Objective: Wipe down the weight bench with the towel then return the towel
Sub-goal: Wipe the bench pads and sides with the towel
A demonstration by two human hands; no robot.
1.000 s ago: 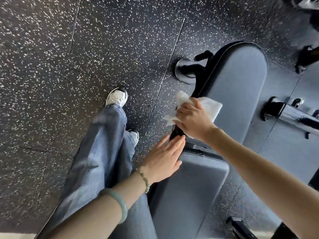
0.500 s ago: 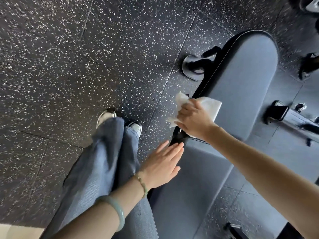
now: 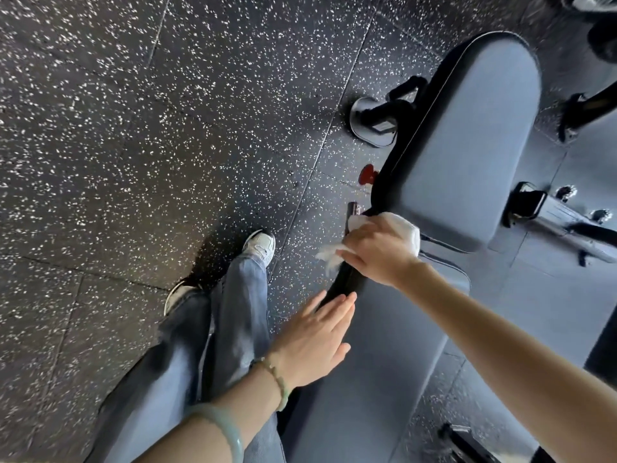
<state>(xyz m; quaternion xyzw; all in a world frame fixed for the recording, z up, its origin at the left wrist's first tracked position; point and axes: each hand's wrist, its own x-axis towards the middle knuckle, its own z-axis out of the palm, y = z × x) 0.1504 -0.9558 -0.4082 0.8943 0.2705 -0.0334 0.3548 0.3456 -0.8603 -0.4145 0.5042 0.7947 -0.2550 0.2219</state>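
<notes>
— What has changed in the last second?

— The right hand (image 3: 377, 253) has slid the thin white crumpled towel (image 3: 406, 228) down the left edge of the grey padded weight bench (image 3: 444, 202). It has gone from a little way up the long back pad (image 3: 474, 128) to that pad's near corner, right at the gap before the seat pad (image 3: 384, 389). The left hand (image 3: 314, 342) stays flat on the seat pad's left edge, fingers straight and close together, holding nothing.

— And for the job?

— I'd judge the wiping is partway through. This edge stroke on the back pad is ending and the seat pad probably comes next. Returning the towel isn't yet begun.

— How does the towel look?

— More bunched than before. The right fingers curl over it and press it to the pad. Most of it is hidden under the palm, with a wad showing on the far side and a ragged tail hanging off the bench's left edge.
</notes>
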